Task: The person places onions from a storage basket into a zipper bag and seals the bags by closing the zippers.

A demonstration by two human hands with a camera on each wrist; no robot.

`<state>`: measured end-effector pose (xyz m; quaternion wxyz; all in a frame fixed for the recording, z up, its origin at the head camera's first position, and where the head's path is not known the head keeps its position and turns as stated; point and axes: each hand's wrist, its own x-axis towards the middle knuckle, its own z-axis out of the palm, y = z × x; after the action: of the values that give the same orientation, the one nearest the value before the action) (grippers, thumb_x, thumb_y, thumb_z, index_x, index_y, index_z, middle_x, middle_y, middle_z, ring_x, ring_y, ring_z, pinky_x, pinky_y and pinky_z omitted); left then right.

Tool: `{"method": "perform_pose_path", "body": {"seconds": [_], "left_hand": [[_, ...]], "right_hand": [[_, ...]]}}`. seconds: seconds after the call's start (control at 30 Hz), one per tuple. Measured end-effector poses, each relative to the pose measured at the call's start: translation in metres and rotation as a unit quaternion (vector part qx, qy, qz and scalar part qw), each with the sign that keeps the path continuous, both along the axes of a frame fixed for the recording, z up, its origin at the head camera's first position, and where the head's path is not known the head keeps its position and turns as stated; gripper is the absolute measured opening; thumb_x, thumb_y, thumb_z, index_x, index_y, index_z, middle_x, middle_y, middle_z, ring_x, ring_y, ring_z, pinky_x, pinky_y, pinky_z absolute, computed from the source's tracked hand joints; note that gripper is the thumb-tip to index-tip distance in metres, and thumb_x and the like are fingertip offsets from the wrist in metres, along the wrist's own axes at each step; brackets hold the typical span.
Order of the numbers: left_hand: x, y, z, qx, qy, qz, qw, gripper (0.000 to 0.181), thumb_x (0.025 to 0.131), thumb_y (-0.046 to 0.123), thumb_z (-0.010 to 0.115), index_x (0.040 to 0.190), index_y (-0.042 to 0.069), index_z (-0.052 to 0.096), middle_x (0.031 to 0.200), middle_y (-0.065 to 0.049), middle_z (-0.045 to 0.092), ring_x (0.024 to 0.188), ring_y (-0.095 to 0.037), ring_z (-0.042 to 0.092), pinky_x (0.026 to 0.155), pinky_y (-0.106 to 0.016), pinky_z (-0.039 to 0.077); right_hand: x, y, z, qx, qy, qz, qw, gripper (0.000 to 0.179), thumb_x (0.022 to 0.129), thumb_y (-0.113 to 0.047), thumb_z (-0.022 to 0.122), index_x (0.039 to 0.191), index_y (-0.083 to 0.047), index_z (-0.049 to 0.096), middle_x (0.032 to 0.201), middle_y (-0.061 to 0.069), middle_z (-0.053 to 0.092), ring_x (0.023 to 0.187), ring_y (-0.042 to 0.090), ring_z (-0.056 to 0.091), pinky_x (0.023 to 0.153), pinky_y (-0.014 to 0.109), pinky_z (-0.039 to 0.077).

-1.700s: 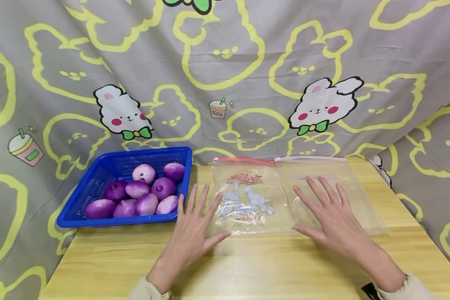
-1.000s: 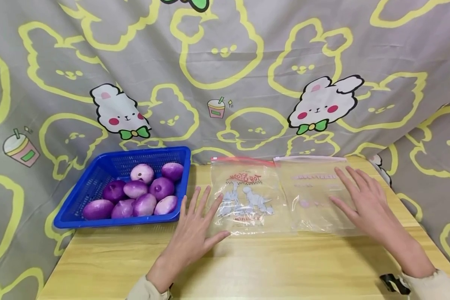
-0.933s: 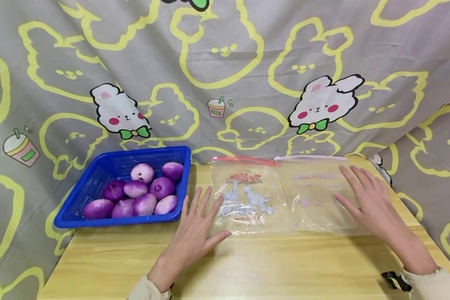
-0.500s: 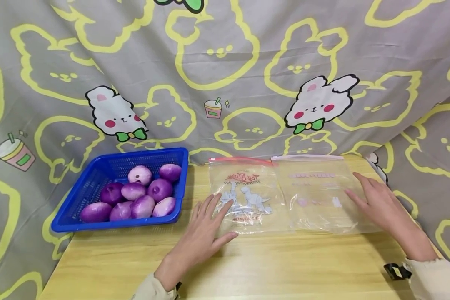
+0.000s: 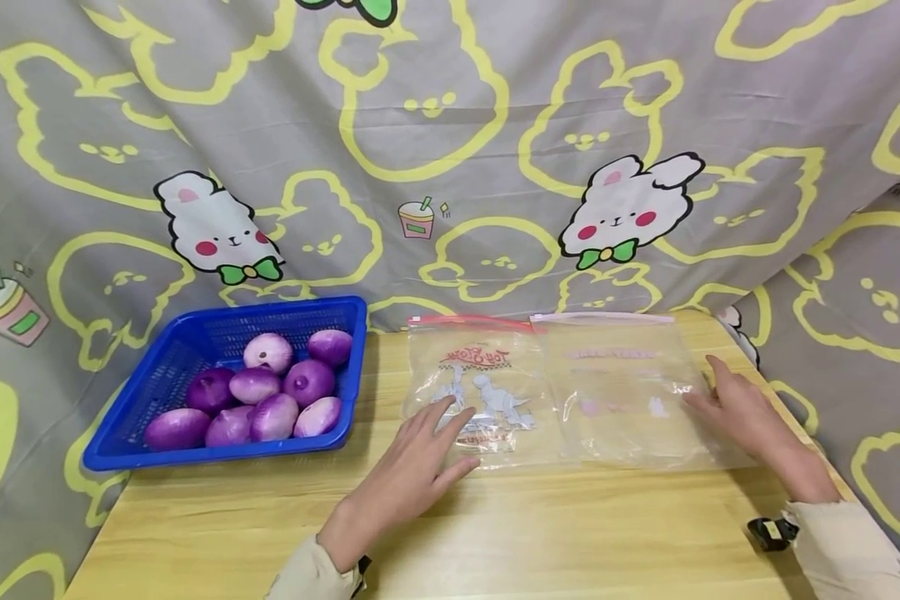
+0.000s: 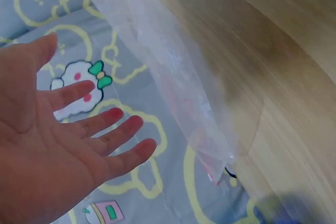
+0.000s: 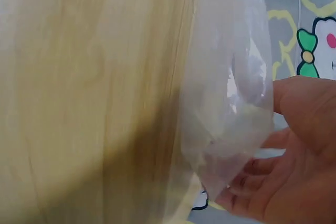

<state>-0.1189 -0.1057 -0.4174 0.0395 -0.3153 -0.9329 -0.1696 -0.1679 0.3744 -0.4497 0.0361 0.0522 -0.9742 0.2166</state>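
Currently left hand (image 5: 408, 467), grip wide, over left bag (image 5: 495, 392) at 7 o'clock; right hand (image 5: 746, 421), grip parted, at 4 o'clock of right bag (image 5: 622, 392); both on desk (image 5: 540, 533); onions (image 5: 255, 386) in basket (image 5: 225, 455), 9 o'clock.

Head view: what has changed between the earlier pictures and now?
The right hand has moved right, from over the middle of the pale-topped bag to its right edge; whether it grips is unclear. The left hand has shifted right, from beside the basket to over the near left part of the red-topped bag. Bags, basket and onions stayed put.
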Motion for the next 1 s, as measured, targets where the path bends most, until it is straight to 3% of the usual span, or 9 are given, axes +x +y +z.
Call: {"method": "perform_pose_path", "body": {"seconds": [0.13, 0.27, 0.37, 0.47, 0.6, 0.73, 0.87, 1.0], "left_hand": [[0.001, 0.004, -0.001, -0.015, -0.002, -0.016, 0.9998, 0.062, 0.102, 0.054, 0.042, 0.152, 0.019, 0.039, 0.155, -0.017, 0.036, 0.141, -0.032, 0.037, 0.108, -0.055, 0.038], [0.002, 0.008, -0.001, -0.001, -0.011, -0.028, 0.9996, 0.063, 0.102, 0.057, 0.037, 0.152, 0.02, 0.04, 0.155, -0.015, 0.036, 0.141, -0.032, 0.038, 0.108, -0.054, 0.04], [0.001, 0.012, -0.002, 0.009, -0.008, -0.037, 0.9992, 0.059, 0.103, 0.053, 0.042, 0.151, 0.019, 0.041, 0.154, -0.014, 0.039, 0.14, -0.032, 0.04, 0.109, -0.052, 0.039], [-0.001, 0.016, -0.005, 0.008, 0.001, -0.046, 0.9989, 0.055, 0.102, 0.045, 0.051, 0.149, 0.018, 0.043, 0.151, -0.015, 0.042, 0.137, -0.03, 0.044, 0.109, -0.049, 0.04], [-0.002, 0.023, -0.008, 0.011, 0.01, -0.064, 0.9978, 0.052, 0.101, 0.039, 0.056, 0.146, 0.015, 0.046, 0.146, -0.014, 0.047, 0.132, -0.028, 0.049, 0.106, -0.047, 0.044], [-0.005, 0.036, -0.006, 0.033, 0.001, -0.091, 0.9953, 0.049, 0.102, 0.038, 0.054, 0.145, 0.015, 0.048, 0.143, -0.01, 0.05, 0.13, -0.024, 0.051, 0.105, -0.043, 0.046], [-0.013, 0.055, -0.006, 0.054, -0.039, -0.107, 0.992, 0.048, 0.104, 0.041, 0.048, 0.144, 0.015, 0.049, 0.145, -0.008, 0.049, 0.133, -0.022, 0.049, 0.106, -0.04, 0.045], [-0.025, 0.079, -0.009, 0.079, -0.097, -0.114, 0.9856, 0.049, 0.105, 0.043, 0.045, 0.143, 0.012, 0.05, 0.147, -0.005, 0.049, 0.137, -0.018, 0.045, 0.111, -0.036, 0.039]], "right_hand": [[0.001, 0.005, -0.002, -0.006, -0.043, -0.014, 0.9989, 0.075, 0.094, -0.027, 0.068, 0.132, 0.027, 0.032, 0.089, 0.034, 0.059, 0.086, 0.05, 0.059, 0.072, 0.058, 0.048], [0.005, 0.013, -0.001, -0.016, -0.068, -0.027, 0.9972, 0.081, 0.091, -0.026, 0.069, 0.133, 0.031, 0.029, 0.085, 0.028, 0.062, 0.084, 0.045, 0.061, 0.071, 0.054, 0.049], [0.009, 0.017, 0.002, -0.039, -0.069, -0.028, 0.9965, 0.077, 0.091, -0.023, 0.069, 0.133, 0.029, 0.032, 0.08, 0.021, 0.062, 0.071, 0.033, 0.06, 0.063, 0.043, 0.05], [0.013, 0.019, 0.006, -0.086, -0.063, -0.018, 0.9941, 0.064, 0.093, -0.018, 0.067, 0.135, 0.022, 0.039, 0.072, 0.009, 0.053, 0.059, 0.014, 0.048, 0.053, 0.03, 0.041], [0.016, 0.016, 0.016, -0.172, -0.022, -0.005, 0.9848, 0.047, 0.093, -0.007, 0.063, 0.135, 0.01, 0.049, 0.068, 0.004, 0.048, 0.056, 0.009, 0.043, 0.049, 0.028, 0.037], [0.019, 0.008, 0.031, -0.247, 0.031, 0.005, 0.9685, 0.043, 0.093, 0.002, 0.061, 0.135, 0.008, 0.051, 0.065, 0.001, 0.049, 0.056, 0.012, 0.045, 0.05, 0.029, 0.039], [0.021, -0.003, 0.047, -0.287, 0.055, 0.01, 0.9562, 0.044, 0.094, 0.006, 0.061, 0.137, 0.006, 0.051, 0.063, 0.0, 0.045, 0.056, 0.015, 0.043, 0.052, 0.029, 0.039], [0.024, -0.013, 0.058, -0.297, 0.063, 0.022, 0.9525, 0.046, 0.094, 0.007, 0.06, 0.139, 0.004, 0.051, 0.064, 0.001, 0.043, 0.056, 0.018, 0.04, 0.054, 0.029, 0.04]]}}
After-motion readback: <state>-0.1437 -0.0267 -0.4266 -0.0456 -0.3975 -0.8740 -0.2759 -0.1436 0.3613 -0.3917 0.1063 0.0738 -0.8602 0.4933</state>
